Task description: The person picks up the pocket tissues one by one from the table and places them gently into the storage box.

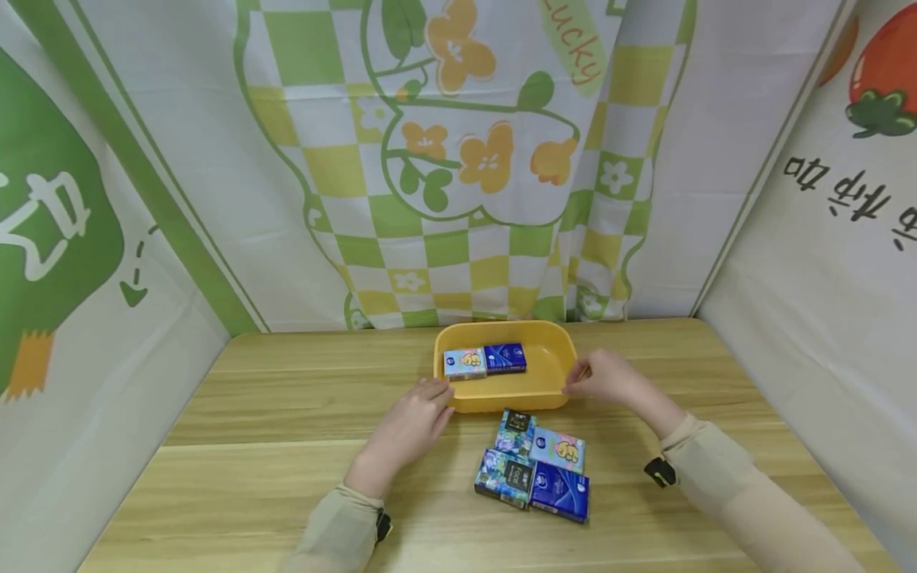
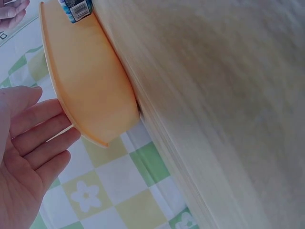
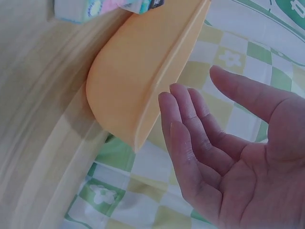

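Observation:
A yellow plastic tub (image 1: pixel 510 403) stands at the back of the table, holding a light-blue cartoon tissue pack (image 1: pixel 464 363) and a dark-blue tissue pack (image 1: pixel 505 358) side by side. My left hand (image 1: pixel 410 423) is at its front left corner; in the left wrist view the extended fingers meet the rim. At the right end is my right hand (image 1: pixel 609 377), its fingers loosely bent beside the rim in the right wrist view; contact there is unclear. Before the tub lie two floral tissue packs (image 1: pixel 504 477), a cartoon tissue pack (image 1: pixel 558 450) and a dark-blue tissue pack (image 1: pixel 559 491).
The wooden table (image 1: pixel 236 477) reaches back to a green and yellow checked curtain (image 1: pixel 444 263). Printed white cloth walls (image 1: pixel 809 278) rise on both sides. The loose packs lie between my two forearms, touching or nearly touching each other.

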Demonstrator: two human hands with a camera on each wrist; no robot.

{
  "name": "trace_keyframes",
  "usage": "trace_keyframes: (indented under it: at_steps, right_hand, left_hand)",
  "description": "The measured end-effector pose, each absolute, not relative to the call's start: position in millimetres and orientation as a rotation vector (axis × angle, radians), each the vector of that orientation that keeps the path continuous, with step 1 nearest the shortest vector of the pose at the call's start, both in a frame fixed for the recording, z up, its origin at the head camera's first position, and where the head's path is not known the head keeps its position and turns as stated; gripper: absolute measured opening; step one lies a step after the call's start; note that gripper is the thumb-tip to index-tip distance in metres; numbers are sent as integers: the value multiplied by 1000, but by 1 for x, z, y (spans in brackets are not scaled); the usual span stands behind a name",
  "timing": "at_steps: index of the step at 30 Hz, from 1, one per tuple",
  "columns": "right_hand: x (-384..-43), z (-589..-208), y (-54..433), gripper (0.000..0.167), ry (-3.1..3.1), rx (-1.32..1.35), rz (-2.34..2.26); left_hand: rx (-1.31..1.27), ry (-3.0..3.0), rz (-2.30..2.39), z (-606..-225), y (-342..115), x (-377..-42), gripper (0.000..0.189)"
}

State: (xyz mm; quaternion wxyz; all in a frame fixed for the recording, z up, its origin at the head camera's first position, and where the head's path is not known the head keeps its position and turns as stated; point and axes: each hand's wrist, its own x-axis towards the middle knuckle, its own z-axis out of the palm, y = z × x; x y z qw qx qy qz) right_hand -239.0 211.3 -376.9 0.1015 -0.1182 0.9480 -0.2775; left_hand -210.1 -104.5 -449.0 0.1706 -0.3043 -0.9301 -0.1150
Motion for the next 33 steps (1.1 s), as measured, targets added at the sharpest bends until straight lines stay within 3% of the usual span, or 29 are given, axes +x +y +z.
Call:
trace_keyframes:
  at_steps: [23,33]
  right_hand:
    - [-215,-410,215,17,2747,-315,-801]
    - [-210,-422,215,26,2702,-317,-877]
  left_hand:
    - [-860,-2633,-307,-450,-105,-209,34]
    - [-870,-2622,-350,-451,-106,-210,34]
